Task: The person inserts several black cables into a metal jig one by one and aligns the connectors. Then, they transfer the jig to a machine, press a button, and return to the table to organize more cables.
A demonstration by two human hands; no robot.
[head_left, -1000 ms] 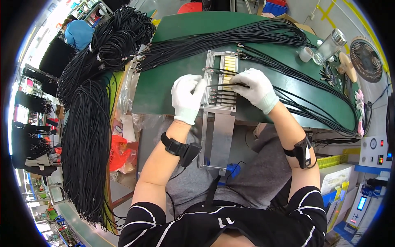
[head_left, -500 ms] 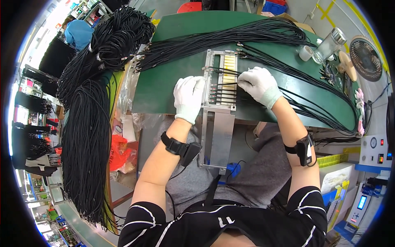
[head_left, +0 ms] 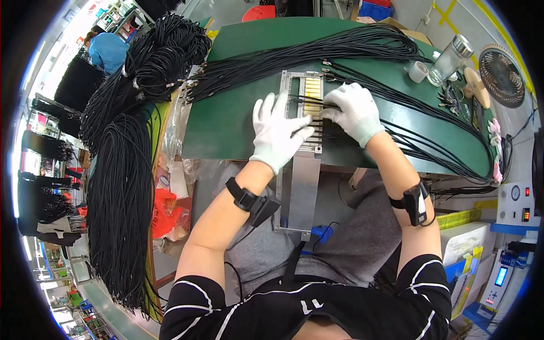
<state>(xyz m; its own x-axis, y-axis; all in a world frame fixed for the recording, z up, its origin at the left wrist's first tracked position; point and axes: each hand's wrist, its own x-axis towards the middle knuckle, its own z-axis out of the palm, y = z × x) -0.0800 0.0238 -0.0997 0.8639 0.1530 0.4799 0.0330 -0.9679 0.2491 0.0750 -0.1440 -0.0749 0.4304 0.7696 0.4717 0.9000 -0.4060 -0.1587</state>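
- On a green table (head_left: 226,124), a metal fixture (head_left: 306,192).
- Left gloved hand (head_left: 276,133) spreads over it, seemingly holding nothing.
- Right gloved hand (head_left: 356,111) half-curls alongside; its grip I cannot tell.
- Black cables (head_left: 306,100) crossing the fixture sit best straight, parallel.

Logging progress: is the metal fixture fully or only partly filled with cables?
Partly: black cables cross the metal fixture, but none crosses the far end of its yellow strip; the left hand hides some.
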